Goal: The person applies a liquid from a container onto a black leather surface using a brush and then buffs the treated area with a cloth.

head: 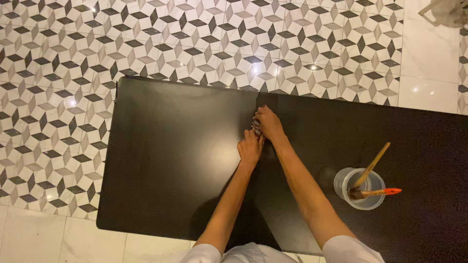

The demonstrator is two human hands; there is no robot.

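Observation:
Both my hands rest together near the middle of a black table (pixel 170 146), right on the seam between its two halves. My left hand (pixel 249 148) lies flat with fingers pointing away from me. My right hand (pixel 268 124) sits just beyond it, fingers curled over something small and patterned (pixel 255 125) at the seam; most of that thing is hidden, and I cannot tell what it is.
A clear plastic cup (pixel 341 182) stands on the table to the right, holding two brushes: one with a wooden handle (pixel 375 160), one with an orange-tipped handle (pixel 385 192). Patterned tile floor (pixel 58 97) surrounds the table; the table's left edge is near x 230.

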